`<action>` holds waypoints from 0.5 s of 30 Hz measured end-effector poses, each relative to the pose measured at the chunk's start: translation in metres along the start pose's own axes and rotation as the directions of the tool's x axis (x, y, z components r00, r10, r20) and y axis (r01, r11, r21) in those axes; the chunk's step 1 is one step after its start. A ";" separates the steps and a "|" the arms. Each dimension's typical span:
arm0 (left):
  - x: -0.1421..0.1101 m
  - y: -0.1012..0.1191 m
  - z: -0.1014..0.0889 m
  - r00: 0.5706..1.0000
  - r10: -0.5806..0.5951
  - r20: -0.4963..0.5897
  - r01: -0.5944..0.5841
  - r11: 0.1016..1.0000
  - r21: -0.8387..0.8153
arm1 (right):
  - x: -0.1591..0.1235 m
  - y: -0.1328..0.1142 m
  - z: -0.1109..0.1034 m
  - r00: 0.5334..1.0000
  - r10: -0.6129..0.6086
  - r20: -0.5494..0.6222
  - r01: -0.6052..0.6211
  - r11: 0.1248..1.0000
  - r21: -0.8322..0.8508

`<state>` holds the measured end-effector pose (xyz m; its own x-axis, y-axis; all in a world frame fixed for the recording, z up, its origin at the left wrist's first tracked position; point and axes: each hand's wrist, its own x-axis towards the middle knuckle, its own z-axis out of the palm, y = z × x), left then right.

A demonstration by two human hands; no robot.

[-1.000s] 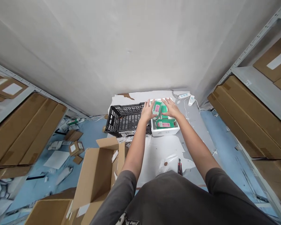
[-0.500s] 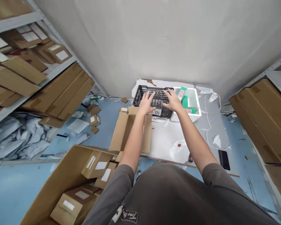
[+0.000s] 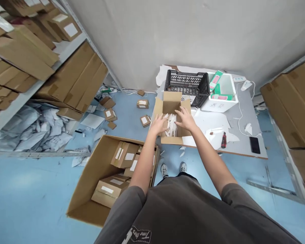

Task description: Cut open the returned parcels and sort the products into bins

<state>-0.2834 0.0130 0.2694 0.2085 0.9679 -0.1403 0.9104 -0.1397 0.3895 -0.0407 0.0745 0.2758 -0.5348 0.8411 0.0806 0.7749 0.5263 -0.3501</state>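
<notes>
An open cardboard box (image 3: 171, 106) stands at the table's left end with its flaps up. A row of thin white packets (image 3: 171, 126) lies inside it; what they contain I cannot make out. My left hand (image 3: 159, 125) is at the box's left side, fingers spread, with its fingertips close to the packets. On the other side, my right hand (image 3: 185, 120) reaches over the right wall with its fingers apart, the tips beside the packets. Whether either hand presses on them is hard to see. Behind the box sits a black plastic crate (image 3: 188, 79).
A white bin (image 3: 220, 105) with green-and-pink packages is right of the crate. A red utility knife (image 3: 223, 140) and a phone (image 3: 254, 145) lie on the table (image 3: 244, 130). A large carton (image 3: 87, 186) of small boxes stands at lower left. Loaded shelves (image 3: 68, 44) flank both sides.
Both hands have moved from over the black crate back and down to the cardboard box. The box's inside and the white packets now show. The view has tilted further down.
</notes>
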 end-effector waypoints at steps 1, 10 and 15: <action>-0.009 0.000 0.012 0.999 -0.010 0.050 0.010 1.000 0.007 | -0.016 0.000 0.010 0.999 0.031 0.036 -0.031 0.999 -0.008; -0.050 -0.008 0.091 0.989 -0.056 0.139 0.041 0.993 0.110 | -0.103 -0.005 0.096 0.952 0.230 0.202 -0.215 0.972 -0.092; -0.054 -0.007 0.108 0.999 -0.029 -0.023 0.031 0.995 0.094 | -0.108 -0.008 0.111 0.964 0.237 0.118 -0.229 0.971 -0.074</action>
<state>-0.2622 -0.0611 0.1760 0.1737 0.9761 -0.1303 0.9461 -0.1287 0.2972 -0.0262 -0.0343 0.1659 -0.3720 0.9211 -0.1149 0.8996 0.3273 -0.2893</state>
